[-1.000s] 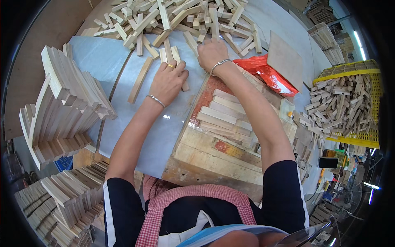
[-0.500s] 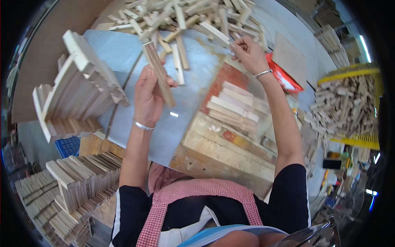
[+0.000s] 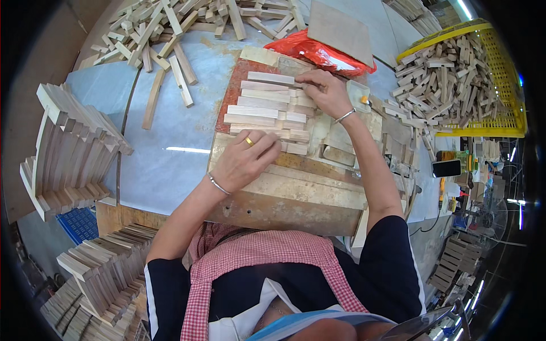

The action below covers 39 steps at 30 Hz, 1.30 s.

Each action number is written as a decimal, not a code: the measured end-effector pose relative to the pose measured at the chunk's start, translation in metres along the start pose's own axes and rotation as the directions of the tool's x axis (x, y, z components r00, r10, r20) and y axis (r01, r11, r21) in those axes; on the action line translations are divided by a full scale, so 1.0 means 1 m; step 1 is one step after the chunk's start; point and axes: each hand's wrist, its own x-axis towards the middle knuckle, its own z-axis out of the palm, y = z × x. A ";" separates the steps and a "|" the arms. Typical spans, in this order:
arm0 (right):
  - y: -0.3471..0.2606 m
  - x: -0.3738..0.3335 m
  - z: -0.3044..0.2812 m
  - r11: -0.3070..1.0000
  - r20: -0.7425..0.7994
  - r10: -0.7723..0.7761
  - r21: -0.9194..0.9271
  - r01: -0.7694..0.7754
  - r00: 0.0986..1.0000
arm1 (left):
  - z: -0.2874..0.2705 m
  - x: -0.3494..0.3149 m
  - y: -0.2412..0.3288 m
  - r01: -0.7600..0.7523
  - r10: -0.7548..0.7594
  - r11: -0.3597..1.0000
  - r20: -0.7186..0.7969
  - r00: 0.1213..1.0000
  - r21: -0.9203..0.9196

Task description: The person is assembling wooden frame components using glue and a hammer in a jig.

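Several pale wooden strips (image 3: 253, 111) lie side by side in a row on the wooden work block (image 3: 273, 196), shorter notched pieces at their right ends. My right hand (image 3: 327, 94) reaches the far side of this row. Its thumb and forefinger close on the right end of the farthest wooden strip (image 3: 267, 78). At the near side, my left hand (image 3: 245, 159) rests with its fingers curled over the closest strip; its palm and fingertips are hidden. One browner wooden stick (image 3: 152, 99) lies by itself on the blue-grey board (image 3: 170, 148).
A loose heap of wooden sticks (image 3: 153, 25) covers the far left. Stacked wooden frames (image 3: 74, 148) stand at left. Behind the block are a red plastic bag (image 3: 313, 52) and a flat board (image 3: 341, 31). A yellow basket (image 3: 512, 116) of wood pieces and a phone (image 3: 446, 168) are at right.
My left hand has let go of the brown stick, now on the board, and moved to the row. My right hand has brought a pale strip from the heap to the row's far side.
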 end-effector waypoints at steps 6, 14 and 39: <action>0.007 0.004 0.005 0.996 -0.038 -0.056 -0.072 0.053 0.998 | 0.003 0.016 -0.013 -0.094 0.092 0.992 0.022 0.996 0.085; -0.002 0.013 -0.001 0.971 -0.088 -0.169 -0.185 0.150 0.982 | -0.009 0.008 -0.028 0.026 -0.024 0.999 -0.061 0.998 0.027; -0.088 0.203 0.154 0.346 0.333 -0.731 -0.570 0.745 0.595 | -0.047 -0.080 -0.134 0.441 -0.414 0.810 -0.155 0.897 0.385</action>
